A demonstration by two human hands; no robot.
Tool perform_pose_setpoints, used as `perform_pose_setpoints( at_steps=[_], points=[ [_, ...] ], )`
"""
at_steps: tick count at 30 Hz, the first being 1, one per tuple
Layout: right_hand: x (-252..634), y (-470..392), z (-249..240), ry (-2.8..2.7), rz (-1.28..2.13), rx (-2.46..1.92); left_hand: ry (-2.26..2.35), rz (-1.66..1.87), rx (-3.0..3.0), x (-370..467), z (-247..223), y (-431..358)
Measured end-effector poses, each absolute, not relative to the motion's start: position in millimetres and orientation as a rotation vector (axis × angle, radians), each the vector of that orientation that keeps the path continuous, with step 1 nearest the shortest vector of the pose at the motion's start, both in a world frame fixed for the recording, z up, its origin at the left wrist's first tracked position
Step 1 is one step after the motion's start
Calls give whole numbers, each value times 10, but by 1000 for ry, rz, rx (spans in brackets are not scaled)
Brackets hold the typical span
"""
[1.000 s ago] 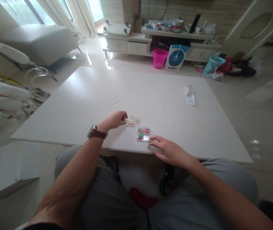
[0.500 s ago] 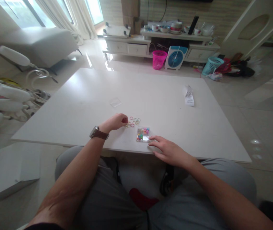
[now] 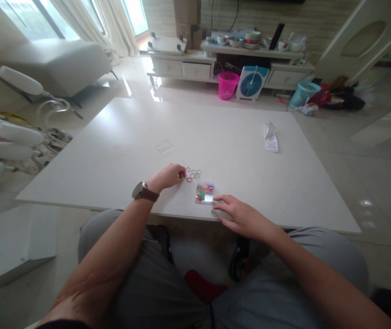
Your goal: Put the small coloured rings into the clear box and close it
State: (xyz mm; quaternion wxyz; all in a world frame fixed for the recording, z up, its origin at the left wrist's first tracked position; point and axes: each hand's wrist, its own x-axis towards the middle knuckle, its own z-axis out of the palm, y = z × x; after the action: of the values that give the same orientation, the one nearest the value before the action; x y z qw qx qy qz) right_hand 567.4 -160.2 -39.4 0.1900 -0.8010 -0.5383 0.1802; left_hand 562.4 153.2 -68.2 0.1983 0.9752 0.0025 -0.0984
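Several thin coloured rings (image 3: pixel 194 174) lie loosely on the white table, left of centre near its front edge. Over the left side of these rings is my left hand (image 3: pixel 170 176), its fingers pressed together; whatever is between the fingertips is too small to make out. A small clear divided box (image 3: pixel 205 192) stands just in front of the rings, with colourful little pieces in some compartments and one compartment that looks white. My right hand (image 3: pixel 238 214) rests on the table with its fingers apart, fingertips at the box's right side, holding nothing.
A clear flat lid (image 3: pixel 165 146) lies beyond my left hand on the white table (image 3: pixel 216 132). A crumpled paper slip (image 3: pixel 271 138) is at the back right. The table's front edge runs close to my knees. Beyond the table are a pink basket (image 3: pixel 227 86) and a blue fan (image 3: pixel 251 82).
My left hand has shifted slightly right and turned, its fingertips now over the leftmost rings. My right hand and the box have stayed in place.
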Motion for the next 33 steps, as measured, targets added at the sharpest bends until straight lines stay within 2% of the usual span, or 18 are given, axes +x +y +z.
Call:
perform_pose_setpoints(
  at_steps=[33],
  points=[
    [5677, -1611, -412, -1526, 502, -2249, 113, -288, 2765, 5588, -574, 1604]
  ],
)
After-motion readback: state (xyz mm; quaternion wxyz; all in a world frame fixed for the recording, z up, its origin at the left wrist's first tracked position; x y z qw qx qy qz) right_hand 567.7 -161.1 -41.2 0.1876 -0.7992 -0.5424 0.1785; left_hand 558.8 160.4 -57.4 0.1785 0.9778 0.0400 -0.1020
